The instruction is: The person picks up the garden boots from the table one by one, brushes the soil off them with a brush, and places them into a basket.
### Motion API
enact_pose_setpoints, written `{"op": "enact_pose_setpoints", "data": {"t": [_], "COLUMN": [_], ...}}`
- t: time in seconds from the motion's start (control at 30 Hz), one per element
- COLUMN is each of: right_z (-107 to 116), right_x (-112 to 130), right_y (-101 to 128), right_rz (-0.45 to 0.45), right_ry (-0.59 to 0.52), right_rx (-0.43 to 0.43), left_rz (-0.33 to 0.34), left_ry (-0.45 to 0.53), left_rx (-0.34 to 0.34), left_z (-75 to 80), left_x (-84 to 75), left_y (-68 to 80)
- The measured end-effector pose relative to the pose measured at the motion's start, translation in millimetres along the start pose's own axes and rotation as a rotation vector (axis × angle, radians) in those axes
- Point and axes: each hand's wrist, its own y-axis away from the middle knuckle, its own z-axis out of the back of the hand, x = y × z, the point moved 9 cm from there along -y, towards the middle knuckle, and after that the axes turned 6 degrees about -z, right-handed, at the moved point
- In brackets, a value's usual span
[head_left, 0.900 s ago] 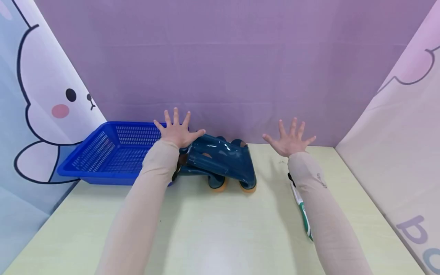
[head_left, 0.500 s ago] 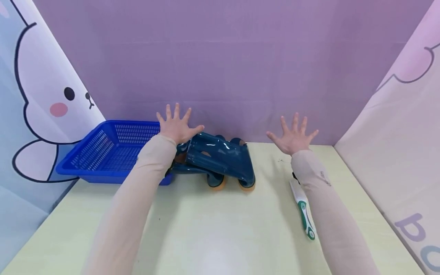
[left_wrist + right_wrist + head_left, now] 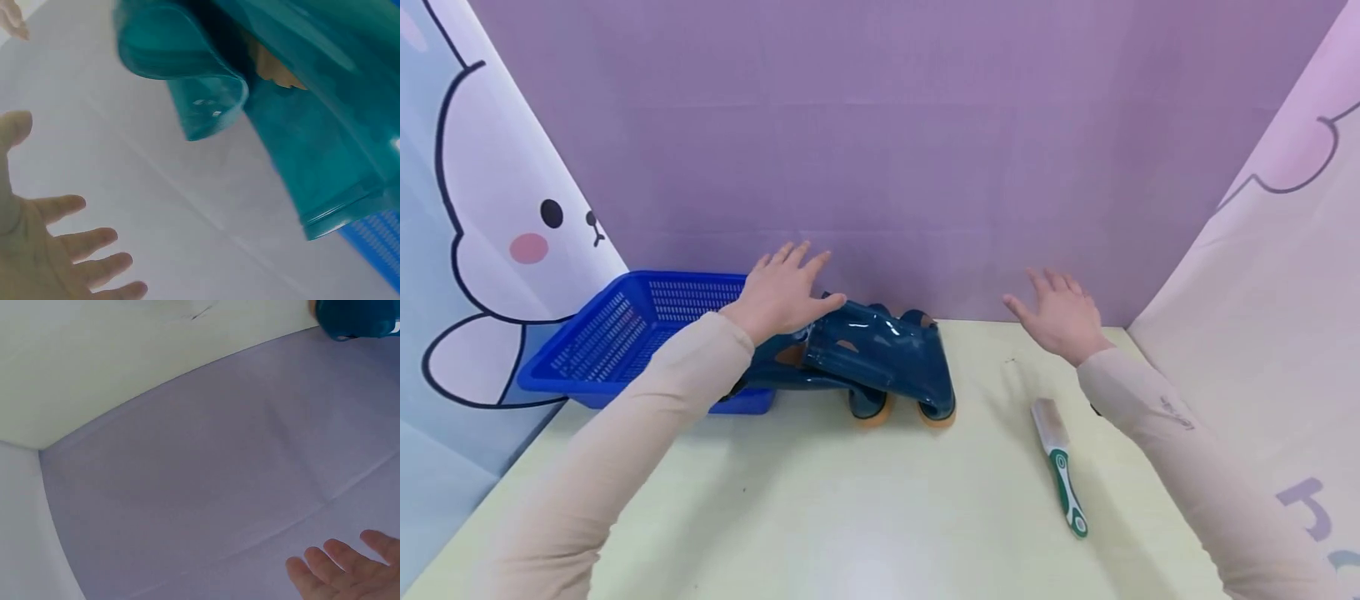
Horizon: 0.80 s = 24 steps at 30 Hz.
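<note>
My left hand point(image 3: 782, 293) hovers over the right end of the blue basket and the boot tops, fingers spread and holding nothing. A pair of shiny dark-blue rain boots point(image 3: 880, 354) with brown patches and orange soles lies partly across that end. In the left wrist view, the boots' teal-looking shafts point(image 3: 325, 144) are apart from the left fingers point(image 3: 94, 240). My right hand point(image 3: 1062, 317) is raised above the back right of the table, its fingers extended and nothing in it. Below it lies a brush point(image 3: 1060, 467) with a green-and-white handle and a brownish head.
A blue plastic basket point(image 3: 625, 333) with slotted walls stands at the back left; the left forearm covers part of it. Behind the table hangs a purple cloth point(image 3: 887, 150). Printed panels close off both sides. The pale tabletop point(image 3: 880, 500) stretches in front of the boots.
Both forearms have swung outward and the upright, splayed hands have tipped forward and lower. The brush, partly covered by the right forearm before, now shows fully. Boots and basket stay in place.
</note>
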Motion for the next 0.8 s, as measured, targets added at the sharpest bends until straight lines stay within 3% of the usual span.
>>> {"op": "enact_pose_setpoints", "data": {"t": [0.27,0.5,0.67,0.8], "right_z": [19.3,16.8,15.1,12.2], "right_x": [-1.6,-7.1,-14.1,-19.4], "right_y": [24.5,40.0,55.6,67.6], "right_rz": [0.024,-0.011,-0.021,-0.018], "right_ry": [-0.290,-0.573,-0.608,-0.600], "right_rx": [-0.083,-0.069,-0.072,-0.047], "left_rz": [-0.155,-0.294,-0.349,-0.349], "left_ry": [-0.008,0.069,0.181,0.307], "left_rx": [-0.230,-0.339,-0.412,-0.424], "left_z": [27.8,30.4,28.3,23.4], "left_x": [-25.4,-40.2,-43.1,-42.4], "left_y": [33.8,62.6,78.4,89.3]}}
